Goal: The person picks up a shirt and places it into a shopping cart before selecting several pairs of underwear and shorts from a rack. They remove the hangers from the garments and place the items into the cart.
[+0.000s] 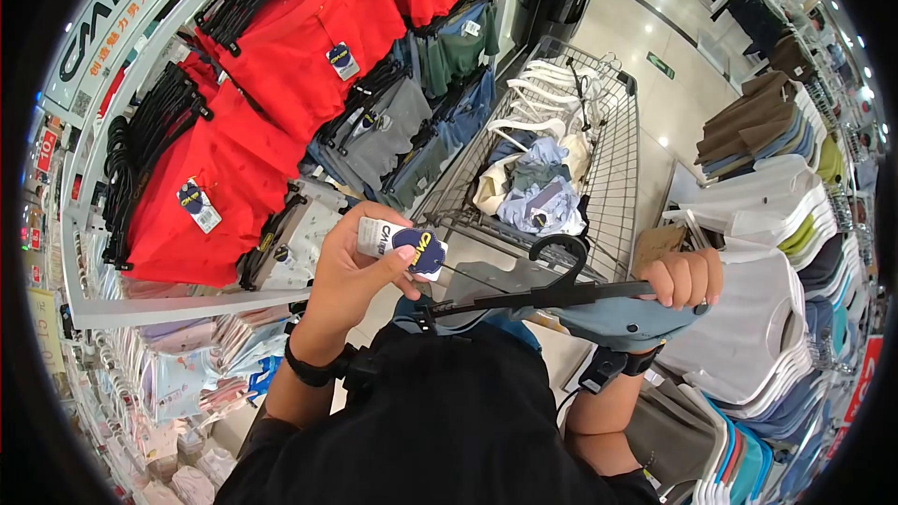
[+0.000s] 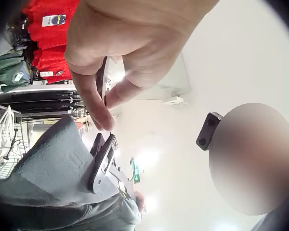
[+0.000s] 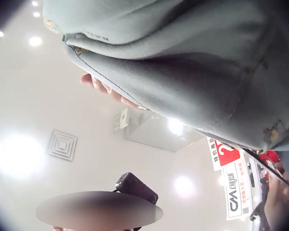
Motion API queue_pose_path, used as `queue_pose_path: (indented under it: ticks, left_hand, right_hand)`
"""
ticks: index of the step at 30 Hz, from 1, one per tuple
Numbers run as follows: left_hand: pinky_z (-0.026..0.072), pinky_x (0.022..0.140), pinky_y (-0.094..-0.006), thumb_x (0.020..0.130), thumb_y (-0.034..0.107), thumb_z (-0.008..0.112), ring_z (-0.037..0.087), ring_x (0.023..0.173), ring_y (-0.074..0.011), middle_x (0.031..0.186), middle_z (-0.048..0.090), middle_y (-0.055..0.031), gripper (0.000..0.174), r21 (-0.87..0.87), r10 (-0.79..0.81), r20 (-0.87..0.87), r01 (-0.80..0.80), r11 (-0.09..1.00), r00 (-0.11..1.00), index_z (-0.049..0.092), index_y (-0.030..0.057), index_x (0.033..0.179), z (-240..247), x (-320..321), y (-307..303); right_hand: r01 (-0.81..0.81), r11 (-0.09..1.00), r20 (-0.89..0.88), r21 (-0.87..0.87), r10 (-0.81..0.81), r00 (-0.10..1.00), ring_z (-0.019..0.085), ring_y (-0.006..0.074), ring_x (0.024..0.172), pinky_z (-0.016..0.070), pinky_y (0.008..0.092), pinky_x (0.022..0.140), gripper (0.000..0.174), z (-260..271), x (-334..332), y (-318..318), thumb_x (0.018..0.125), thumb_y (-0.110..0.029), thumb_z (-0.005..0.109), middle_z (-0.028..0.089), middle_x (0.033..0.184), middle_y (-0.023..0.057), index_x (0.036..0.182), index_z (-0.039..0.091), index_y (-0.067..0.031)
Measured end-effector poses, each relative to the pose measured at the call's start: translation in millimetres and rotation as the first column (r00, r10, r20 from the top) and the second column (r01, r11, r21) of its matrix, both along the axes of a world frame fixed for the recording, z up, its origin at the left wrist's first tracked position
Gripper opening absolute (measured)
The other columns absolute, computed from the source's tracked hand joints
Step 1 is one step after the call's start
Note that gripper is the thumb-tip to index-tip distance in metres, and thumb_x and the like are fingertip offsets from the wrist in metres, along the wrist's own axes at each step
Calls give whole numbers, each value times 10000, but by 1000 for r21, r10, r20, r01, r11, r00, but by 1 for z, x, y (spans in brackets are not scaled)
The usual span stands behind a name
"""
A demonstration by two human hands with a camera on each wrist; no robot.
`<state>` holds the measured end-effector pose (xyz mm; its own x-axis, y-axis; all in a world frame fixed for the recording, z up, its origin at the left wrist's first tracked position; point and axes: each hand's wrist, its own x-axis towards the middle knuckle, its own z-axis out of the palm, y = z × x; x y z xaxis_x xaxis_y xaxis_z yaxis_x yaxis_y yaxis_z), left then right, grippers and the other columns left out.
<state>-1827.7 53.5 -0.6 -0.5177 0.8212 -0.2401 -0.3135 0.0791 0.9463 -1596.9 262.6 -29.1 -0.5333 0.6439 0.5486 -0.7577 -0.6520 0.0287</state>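
My left hand (image 1: 346, 276) pinches a white and navy hang tag (image 1: 418, 252) between thumb and fingers. A thin string runs from the tag toward a black clip hanger (image 1: 552, 295), whose hook points up and away from me. At the hanger's other end, my right hand (image 1: 683, 279) grips the bar together with the edge of a grey-blue garment (image 1: 622, 320). In the left wrist view, a hanger clip (image 2: 102, 166) bites the garment's edge just below my fingertips. Folds of the garment (image 3: 183, 72) fill the top of the right wrist view, hiding most of my right hand.
A wire shopping cart (image 1: 617, 159) stands ahead, holding white hangers (image 1: 547, 93) and crumpled garments (image 1: 543, 189). Red garments (image 1: 210, 196) hang on a rack at the left. Shirts (image 1: 748, 318) on hangers line the right side, close to my right arm.
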Motion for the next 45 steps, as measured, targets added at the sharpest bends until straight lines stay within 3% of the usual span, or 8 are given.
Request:
queue_pose_path:
  ticks: [4,11,18,26,29,33,38,45]
  left_hand:
    - [574,546,-288,864,49,646,672,740,-182,906,647,-127,241,4,11,24,-11,1000,1000,521,-4,1064,7,4,2]
    - [425,980,-346,933,89,570,574,1123,-221,1171,601,-167,551,-81,-299,-66,294,952,952,298,39,1409,-4,15,17]
    - [443,883,-298,961,172,555,565,998,-166,1125,613,-125,419,-178,-651,-97,630,756,753,456,-10,1325,3,7,-6]
    - [441,685,-331,875,92,627,565,736,-254,797,585,-119,127,-332,-487,-554,358,873,675,611,-9,950,16,10,-30]
    - [441,655,-324,864,63,625,564,705,-266,785,580,-122,96,-273,-258,-658,95,957,707,602,-12,918,11,-8,-42]
    - [442,673,-272,883,38,596,573,737,-171,789,608,-86,71,-138,33,-849,-282,949,528,599,-24,917,1,-56,-73]
    - [444,758,-250,964,98,530,584,805,-145,887,643,-78,152,-21,252,-882,-567,823,399,601,-35,983,-4,-95,-102]
    - [458,849,-280,994,154,507,613,897,-164,955,653,-108,228,56,351,-872,-644,763,340,578,-47,1074,-64,-139,-118]
  right_hand:
    - [-22,999,-12,44,23,1000,382,119,539,336,290,642,190,-1,2,-3,881,-118,470,392,558,-33,695,483,-157]
    - [-117,993,-58,-16,116,992,393,121,536,343,291,653,213,-3,-7,-16,867,-103,475,390,541,-30,660,477,-153]
    - [-19,990,-35,-139,14,999,379,121,533,335,276,640,240,3,-5,-17,871,-86,469,383,522,-23,638,463,-145]
    - [35,996,79,-78,-29,996,440,123,623,359,278,761,170,3,-17,-28,872,-108,533,489,609,-48,712,519,-160]
    - [211,933,789,292,-360,498,566,184,915,393,322,972,319,-32,-10,-19,856,-310,611,627,988,101,1076,581,-81]
    - [-133,745,708,654,-665,-238,596,214,1028,429,326,945,306,-58,-7,-21,891,-92,564,638,1111,122,1180,562,7]
    - [-500,497,338,709,-862,-378,564,330,1074,429,410,946,287,-109,15,-57,882,-133,612,625,1088,184,1124,583,19]
    - [-738,226,125,636,-974,-190,578,323,967,449,415,798,293,-160,16,-109,889,-264,550,644,974,143,1046,632,-32]
